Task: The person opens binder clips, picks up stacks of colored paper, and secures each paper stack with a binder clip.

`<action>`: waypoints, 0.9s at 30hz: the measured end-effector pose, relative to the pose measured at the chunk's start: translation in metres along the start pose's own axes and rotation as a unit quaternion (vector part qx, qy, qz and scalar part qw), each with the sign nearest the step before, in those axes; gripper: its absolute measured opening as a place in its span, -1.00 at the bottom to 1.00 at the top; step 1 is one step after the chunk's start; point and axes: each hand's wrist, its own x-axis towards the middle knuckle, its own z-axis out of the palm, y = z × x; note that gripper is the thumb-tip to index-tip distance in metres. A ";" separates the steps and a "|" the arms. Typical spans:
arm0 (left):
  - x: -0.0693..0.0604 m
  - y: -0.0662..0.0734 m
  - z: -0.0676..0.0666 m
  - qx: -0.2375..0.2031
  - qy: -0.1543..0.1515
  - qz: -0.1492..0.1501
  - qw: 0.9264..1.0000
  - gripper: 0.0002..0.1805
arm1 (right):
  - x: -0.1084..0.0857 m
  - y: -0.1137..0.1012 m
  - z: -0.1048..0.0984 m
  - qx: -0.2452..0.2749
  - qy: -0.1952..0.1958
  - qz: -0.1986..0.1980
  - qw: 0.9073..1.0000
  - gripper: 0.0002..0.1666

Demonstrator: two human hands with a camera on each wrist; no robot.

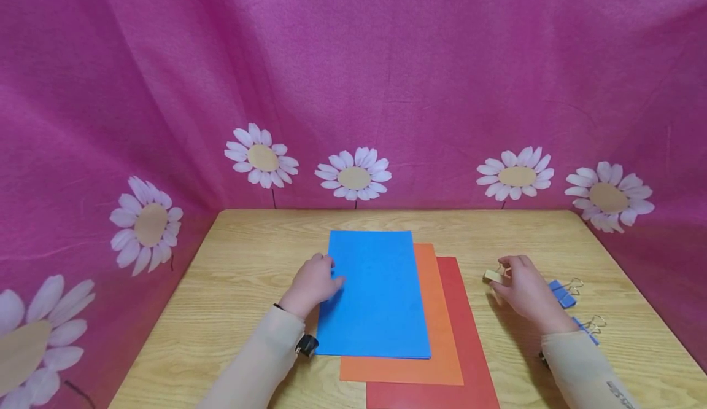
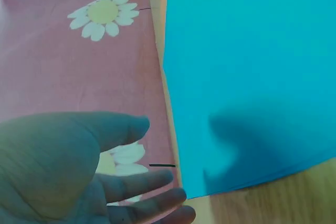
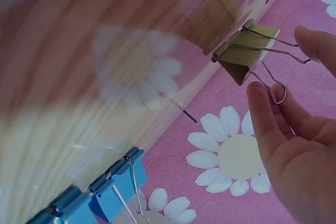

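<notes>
A blue sheet (image 1: 372,292) lies over an orange sheet (image 1: 444,329) and a red sheet (image 1: 475,341), each offset to the right and nearer. My left hand (image 1: 315,283) is at the blue sheet's left edge, thumb over the paper; in the left wrist view the hand (image 2: 79,166) has its fingers loosely extended, holding nothing. To the right of the sheets, my right hand (image 1: 525,292) holds a yellow binder clip (image 1: 493,276). The right wrist view shows thumb and fingers of the hand (image 3: 299,145) at the wire handles of the clip (image 3: 252,45), its body facing away from the palm.
Two blue binder clips, one (image 1: 562,294) beside my right hand and one (image 1: 587,330) nearer, by the right wrist, lie on the wooden table (image 1: 248,237). A magenta cloth (image 1: 431,89) with white daisies stands behind and at both sides.
</notes>
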 end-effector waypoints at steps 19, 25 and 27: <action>0.034 -0.002 0.007 -0.057 -0.006 -0.119 0.991 -0.23 | 0.001 -0.004 0.003 -0.010 0.032 -0.008 0.999 -0.28; 0.038 0.003 0.008 -0.051 0.003 -0.124 0.991 -0.24 | 0.000 -0.003 0.002 -0.012 0.031 -0.003 0.999 -0.28; 0.038 0.005 0.008 -0.051 0.004 -0.128 0.991 -0.24 | -0.001 -0.003 0.001 -0.013 0.026 0.000 1.000 -0.29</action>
